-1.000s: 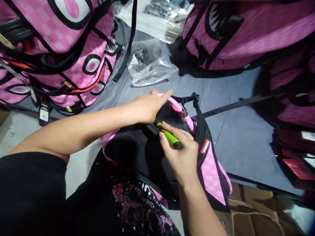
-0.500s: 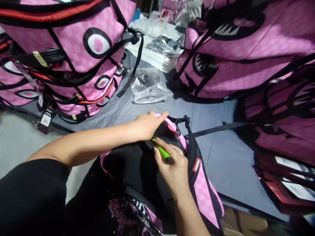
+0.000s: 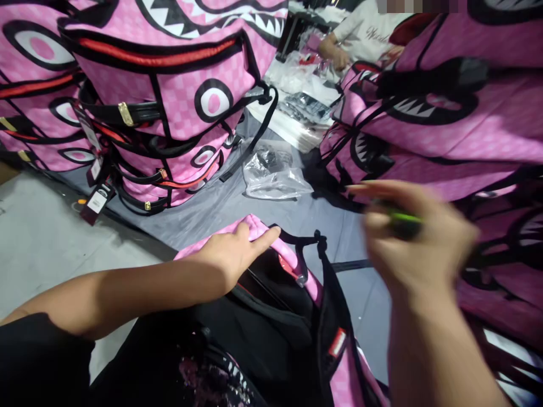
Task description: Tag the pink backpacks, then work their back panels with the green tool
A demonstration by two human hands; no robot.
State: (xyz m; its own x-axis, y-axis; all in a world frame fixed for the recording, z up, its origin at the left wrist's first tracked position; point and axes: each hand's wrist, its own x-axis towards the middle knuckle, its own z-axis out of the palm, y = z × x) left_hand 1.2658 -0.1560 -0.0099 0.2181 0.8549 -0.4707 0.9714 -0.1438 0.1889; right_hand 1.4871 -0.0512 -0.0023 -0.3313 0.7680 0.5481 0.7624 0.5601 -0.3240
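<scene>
A black-lined backpack (image 3: 271, 322) with pink checkered edges lies across my lap, its top opening facing me. My left hand (image 3: 237, 249) grips the pink top edge, with the index finger stretched along it. A red label (image 3: 337, 342) shows on the black side panel. My right hand (image 3: 418, 237), smeared by motion, is raised to the right of the backpack and apart from it. In its fist is a green-and-black handled tool (image 3: 405, 220); the tool's working end cannot be made out.
Stacked pink backpacks (image 3: 203, 107) with hang tags (image 3: 97, 200) stand at the left; more pink backpacks (image 3: 458, 135) are piled at the right. A clear plastic bag (image 3: 275, 175) lies on the grey cloth (image 3: 224, 198) between them. Another person (image 3: 365, 34) is at the back.
My right hand has lifted the green tool out of the backpack opening and moved up and to the right. My left hand stays on the edge. The view has shifted, bringing another person into sight.
</scene>
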